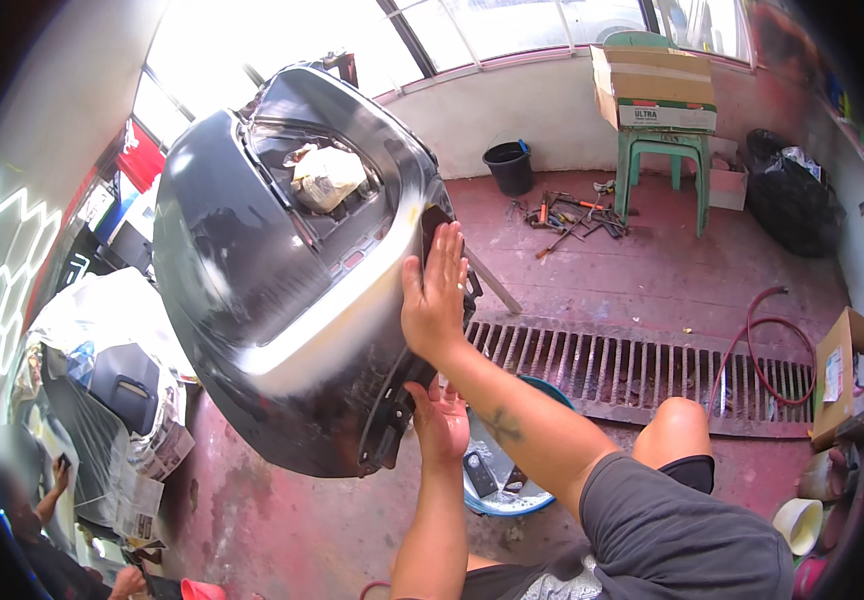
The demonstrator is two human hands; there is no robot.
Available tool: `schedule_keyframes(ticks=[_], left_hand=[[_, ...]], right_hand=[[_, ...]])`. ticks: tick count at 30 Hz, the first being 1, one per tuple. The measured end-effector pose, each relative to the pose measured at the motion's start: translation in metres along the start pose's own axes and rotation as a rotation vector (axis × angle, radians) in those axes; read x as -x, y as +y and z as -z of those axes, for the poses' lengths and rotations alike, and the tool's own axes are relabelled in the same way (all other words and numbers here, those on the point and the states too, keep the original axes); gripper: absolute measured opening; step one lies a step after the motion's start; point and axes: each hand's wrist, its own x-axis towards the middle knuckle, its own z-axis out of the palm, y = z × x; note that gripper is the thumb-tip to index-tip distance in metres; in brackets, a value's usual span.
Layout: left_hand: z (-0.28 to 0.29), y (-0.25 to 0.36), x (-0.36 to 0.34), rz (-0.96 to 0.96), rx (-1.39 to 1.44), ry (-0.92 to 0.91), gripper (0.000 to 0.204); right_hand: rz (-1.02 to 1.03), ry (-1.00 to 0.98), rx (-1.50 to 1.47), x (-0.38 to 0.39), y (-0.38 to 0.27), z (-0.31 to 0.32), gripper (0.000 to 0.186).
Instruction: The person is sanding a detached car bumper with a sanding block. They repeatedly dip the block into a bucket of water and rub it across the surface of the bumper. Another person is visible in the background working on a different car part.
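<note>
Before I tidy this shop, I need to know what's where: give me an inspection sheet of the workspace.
Surface: stained reddish floor with a slatted metal grate.
Job's things: dark curved panel with a pale band; crumpled bundle set within it.
Clutter: tools scattered near a black bucket; cardboard box on a green chair.
Hands: right hand flat against the panel's edge; left hand open at its lower side, contact unclear.
Cables: nothing seen; red hose at right.
Surroundings: windows behind, another person at left.

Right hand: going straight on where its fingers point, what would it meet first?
The right hand would probably meet the edge of the dark panel, then the pale wall; depth is unclear.
</note>
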Motion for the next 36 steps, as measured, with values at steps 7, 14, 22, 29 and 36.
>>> schedule_keyframes(ticks=[7, 14, 22, 29, 36], left_hand=[[-0.004, 0.018, 0.009, -0.017, -0.083, -0.077, 0.079], [-0.023, 0.017, 0.01, -0.151, -0.152, -0.056, 0.073], [0.008, 0.002, 0.0, -0.019, 0.013, 0.067, 0.071], [0.013, 0.005, 0.004, -0.02, 0.013, 0.057, 0.071], [-0.02, 0.015, 0.011, -0.106, -0.124, -0.035, 0.089]], right_hand=[[0.218, -0.051, 0.085, 0.024, 0.007, -0.002, 0.077], [0.303, -0.179, 0.121, 0.072, 0.014, 0.0, 0.081], [0.312, -0.062, 0.092, -0.015, 0.011, 0.003, 0.079], [0.217, -0.017, 0.103, -0.036, -0.003, 0.0, 0.079], [0.302, -0.16, 0.129, 0.049, 0.0, -0.004, 0.082]])
